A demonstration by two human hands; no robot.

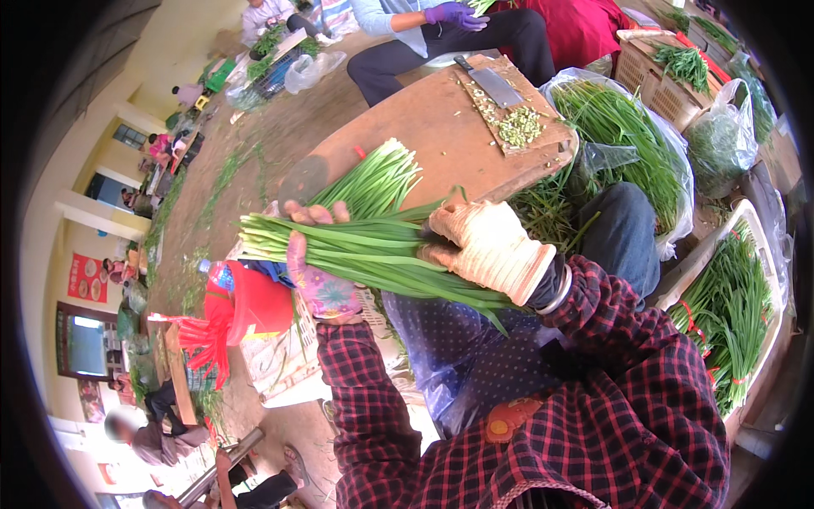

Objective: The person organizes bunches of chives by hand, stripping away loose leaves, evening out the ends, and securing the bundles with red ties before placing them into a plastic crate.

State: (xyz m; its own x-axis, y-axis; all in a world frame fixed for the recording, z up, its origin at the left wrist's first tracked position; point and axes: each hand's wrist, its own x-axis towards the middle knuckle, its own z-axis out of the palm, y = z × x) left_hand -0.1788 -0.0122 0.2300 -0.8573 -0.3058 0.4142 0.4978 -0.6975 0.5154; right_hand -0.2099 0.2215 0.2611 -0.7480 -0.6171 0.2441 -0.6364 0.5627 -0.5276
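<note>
A bunch of garlic chives (373,246) lies crosswise before me, pale stem ends to the left and green leaves to the right. My left hand (326,280), in a flowered glove with fingertips showing, wraps around the stem part. Toward the leaf end, my right hand (492,246), in a whitish work glove, is closed over the leaves; its fingertips are partly hidden. Just behind, a second chive bunch (377,182) rests on the brown board (339,140), a bit of red by it. Left of my left hand stands a red container (259,301) with red ties (203,343) hanging over its side.
A cleaver (492,85) lies on a small cutting board (509,140) with chopped stem bits. Loose chives fill a plastic-lined basket (678,161) at the right. Tied bunches fill a white crate (767,246). Across the board sits a person with a purple glove (456,15).
</note>
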